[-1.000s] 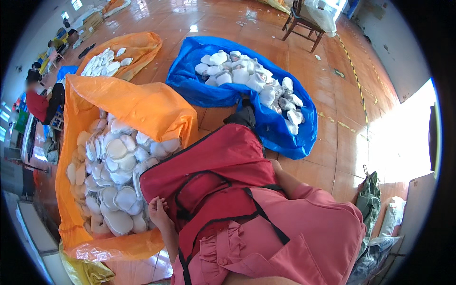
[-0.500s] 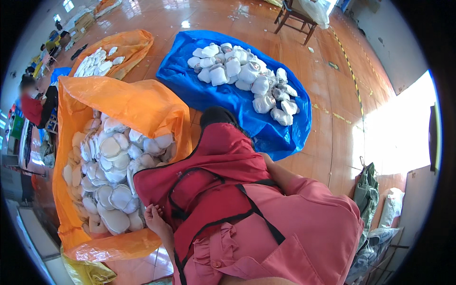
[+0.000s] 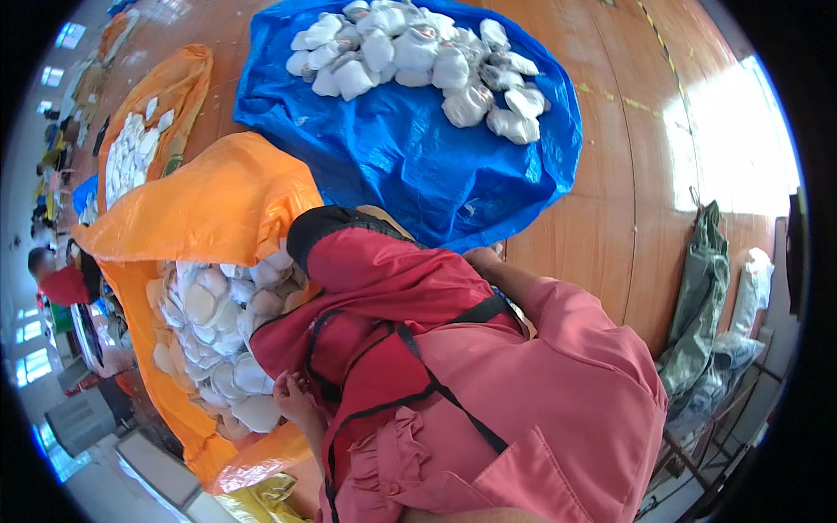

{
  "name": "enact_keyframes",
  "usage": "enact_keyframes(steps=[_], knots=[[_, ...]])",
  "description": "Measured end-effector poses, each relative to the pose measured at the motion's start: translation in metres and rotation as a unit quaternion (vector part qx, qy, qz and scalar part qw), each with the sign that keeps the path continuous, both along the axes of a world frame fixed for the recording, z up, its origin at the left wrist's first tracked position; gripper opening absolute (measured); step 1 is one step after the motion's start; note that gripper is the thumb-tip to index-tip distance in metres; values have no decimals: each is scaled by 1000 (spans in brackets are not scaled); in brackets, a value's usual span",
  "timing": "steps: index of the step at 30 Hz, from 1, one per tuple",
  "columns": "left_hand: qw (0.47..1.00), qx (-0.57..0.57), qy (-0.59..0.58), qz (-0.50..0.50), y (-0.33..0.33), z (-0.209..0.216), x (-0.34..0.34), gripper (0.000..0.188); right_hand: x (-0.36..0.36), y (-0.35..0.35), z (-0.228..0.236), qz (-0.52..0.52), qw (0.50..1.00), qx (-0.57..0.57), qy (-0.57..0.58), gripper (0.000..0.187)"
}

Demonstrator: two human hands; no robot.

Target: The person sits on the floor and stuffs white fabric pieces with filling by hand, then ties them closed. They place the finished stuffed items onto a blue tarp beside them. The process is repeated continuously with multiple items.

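The white pads (image 3: 222, 322) lie heaped in the orange sack (image 3: 205, 187), just beside my left hand (image 3: 294, 398), whose relaxed, half-curled fingers grasp nothing that I can see. My right hand (image 3: 482, 258), partly hidden beyond my red apron (image 3: 392, 270), is near the blue sheet (image 3: 384, 192), its grasp impossible to tell. White bundles (image 3: 417, 52) lie on the sheet.

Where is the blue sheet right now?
In the head view, the blue sheet lies on the tiled floor at upper centre, right of the large orange sack and just beyond the right hand.
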State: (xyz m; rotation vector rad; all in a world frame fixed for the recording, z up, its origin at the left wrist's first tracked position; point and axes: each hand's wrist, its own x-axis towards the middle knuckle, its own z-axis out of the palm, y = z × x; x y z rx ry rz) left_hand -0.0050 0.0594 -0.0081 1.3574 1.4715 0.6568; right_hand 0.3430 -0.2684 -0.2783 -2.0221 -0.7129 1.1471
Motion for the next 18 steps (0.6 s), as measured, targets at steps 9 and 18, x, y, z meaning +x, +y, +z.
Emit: enact_keyframes(steps=[9,18], knots=[[994,-33,100,27,42,15,-31,15,7,-14,-39,-618,647,-67,442,12],[954,-6,279,109,26,-8,-179,12,8,14,-57,-605,717,-4,346,56]])
